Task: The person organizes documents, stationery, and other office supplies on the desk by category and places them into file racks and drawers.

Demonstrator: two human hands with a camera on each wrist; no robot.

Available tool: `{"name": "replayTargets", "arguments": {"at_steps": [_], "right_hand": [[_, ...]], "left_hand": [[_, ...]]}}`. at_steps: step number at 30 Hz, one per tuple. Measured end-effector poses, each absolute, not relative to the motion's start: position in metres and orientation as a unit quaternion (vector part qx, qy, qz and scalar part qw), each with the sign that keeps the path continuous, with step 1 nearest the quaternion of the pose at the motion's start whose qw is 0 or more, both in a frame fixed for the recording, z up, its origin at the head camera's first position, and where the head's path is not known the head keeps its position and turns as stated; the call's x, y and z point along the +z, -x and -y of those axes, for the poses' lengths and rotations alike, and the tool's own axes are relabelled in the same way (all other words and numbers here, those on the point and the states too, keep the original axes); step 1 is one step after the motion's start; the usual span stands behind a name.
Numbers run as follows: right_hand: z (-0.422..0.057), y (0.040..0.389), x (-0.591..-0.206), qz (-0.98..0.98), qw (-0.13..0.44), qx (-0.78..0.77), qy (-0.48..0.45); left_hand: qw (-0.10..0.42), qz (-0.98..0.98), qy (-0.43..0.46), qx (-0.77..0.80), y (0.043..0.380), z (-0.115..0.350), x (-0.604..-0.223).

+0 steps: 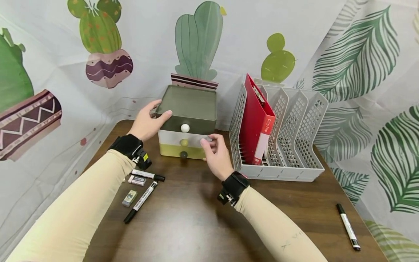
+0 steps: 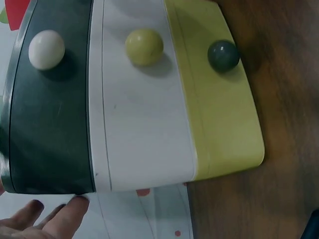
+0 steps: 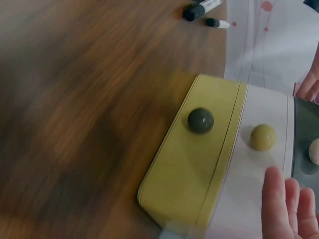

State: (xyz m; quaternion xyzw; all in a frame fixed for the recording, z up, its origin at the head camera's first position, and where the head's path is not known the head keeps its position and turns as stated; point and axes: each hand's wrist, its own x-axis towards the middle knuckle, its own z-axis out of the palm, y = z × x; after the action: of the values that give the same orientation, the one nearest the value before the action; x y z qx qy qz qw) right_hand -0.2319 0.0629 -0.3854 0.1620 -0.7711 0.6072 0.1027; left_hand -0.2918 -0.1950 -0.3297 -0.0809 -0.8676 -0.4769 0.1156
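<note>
A small three-tier drawer box (image 1: 188, 105) stands at the back of the table. Its dark green top tier has a white knob (image 1: 184, 128), its white middle tier a yellow knob (image 2: 144, 47), and its yellow bottom tier a dark knob (image 3: 200, 120). My left hand (image 1: 147, 120) is at the box's upper left side, thumb over the top's front edge and fingertips (image 2: 75, 209) at the green side wall. My right hand (image 1: 217, 154) is by the front right corner, its fingers (image 3: 276, 204) loosely extended before the white tier, with nothing visible held.
Right of the box stands a grey file rack (image 1: 281, 173) with a red clip file (image 1: 258, 127). Two markers (image 1: 142, 200) and two erasers (image 1: 130, 198) lie left of centre near my left forearm. Another marker (image 1: 348, 227) lies near the table's right edge. A patterned cloth (image 1: 154, 47) hangs behind.
</note>
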Motion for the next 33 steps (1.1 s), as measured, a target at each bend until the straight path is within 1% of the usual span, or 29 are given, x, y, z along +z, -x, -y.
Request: {"name": "replayTargets", "arguments": {"at_steps": [2,7,10,12,16,22,27,33], "right_hand": [[-0.056,0.242,-0.396,0.764,0.067,0.626,-0.145],[-0.034,0.248,-0.393,0.745,-0.018,0.657,-0.112],[-0.019,0.251,-0.386,0.728,-0.052,0.677,-0.094],[-0.011,0.254,-0.382,0.715,-0.064,0.692,-0.078],[0.002,0.260,-0.378,0.685,-0.066,0.725,-0.032],[0.012,0.265,-0.377,0.661,-0.017,0.750,0.026],[0.017,0.268,-0.378,0.656,0.006,0.753,0.046],[0.022,0.268,-0.375,0.653,0.006,0.756,0.050]], "left_hand": [[0.105,0.876,0.081,-0.464,0.294,0.197,-0.327],[0.088,0.896,0.082,-0.428,0.298,0.203,-0.322],[0.072,0.898,0.084,-0.426,0.301,0.209,-0.321],[0.067,0.896,0.085,-0.431,0.303,0.212,-0.322],[0.067,0.890,0.095,-0.442,0.309,0.213,-0.325],[0.074,0.890,0.108,-0.436,0.313,0.212,-0.329],[0.057,0.893,0.103,-0.434,0.307,0.211,-0.322],[0.046,0.900,0.109,-0.421,0.306,0.214,-0.318]]}}
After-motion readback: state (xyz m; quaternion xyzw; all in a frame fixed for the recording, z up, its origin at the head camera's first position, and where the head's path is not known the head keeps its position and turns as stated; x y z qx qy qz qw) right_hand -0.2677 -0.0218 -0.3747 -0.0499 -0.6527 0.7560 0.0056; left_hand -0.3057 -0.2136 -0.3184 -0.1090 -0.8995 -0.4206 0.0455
